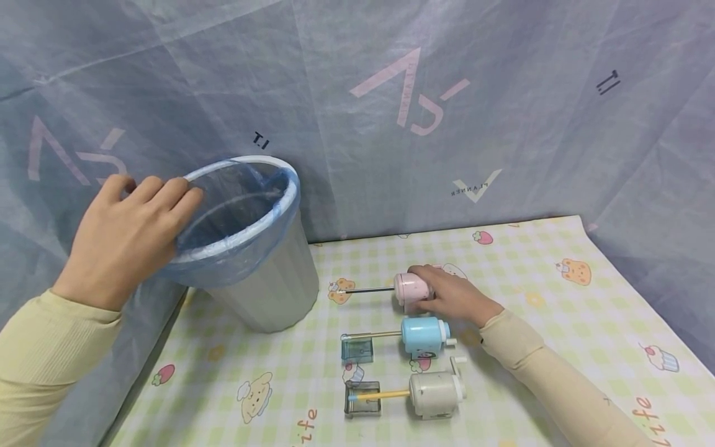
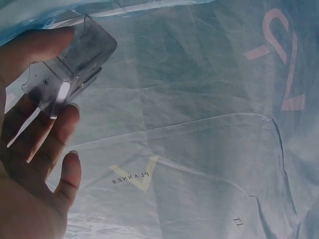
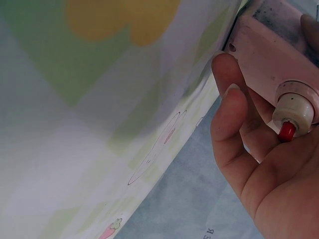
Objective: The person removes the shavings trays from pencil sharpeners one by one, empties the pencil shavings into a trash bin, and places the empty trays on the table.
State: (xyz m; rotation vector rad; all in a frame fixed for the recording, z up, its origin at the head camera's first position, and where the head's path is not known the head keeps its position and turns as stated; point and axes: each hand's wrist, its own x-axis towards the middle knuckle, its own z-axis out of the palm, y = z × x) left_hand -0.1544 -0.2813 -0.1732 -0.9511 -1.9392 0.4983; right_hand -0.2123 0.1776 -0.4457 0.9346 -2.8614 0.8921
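My left hand (image 1: 131, 230) is over the near-left rim of the lined trash bin (image 1: 287, 273). In the left wrist view its thumb and fingers pinch a clear plastic shavings drawer (image 2: 92, 45), tilted; the head view hides that drawer behind the hand. On the table, my right hand (image 1: 452, 293) grips a pink pencil sharpener (image 1: 409, 289) from its right side. A dark pencil (image 1: 371, 290) sticks out of that sharpener to the left. The right wrist view shows its pink body (image 3: 264, 59) and a pale knob with a red tip (image 3: 294, 112) beside the palm.
Nearer me are a blue crank sharpener (image 1: 421, 335) holding a pencil (image 1: 385, 334) and a grey one (image 1: 432, 394) holding a yellow pencil (image 1: 388, 394). Left of them lie a teal drawer (image 1: 357, 352) and a dark clear drawer (image 1: 363, 408). A fabric sheet (image 1: 391, 155) hangs behind the table.
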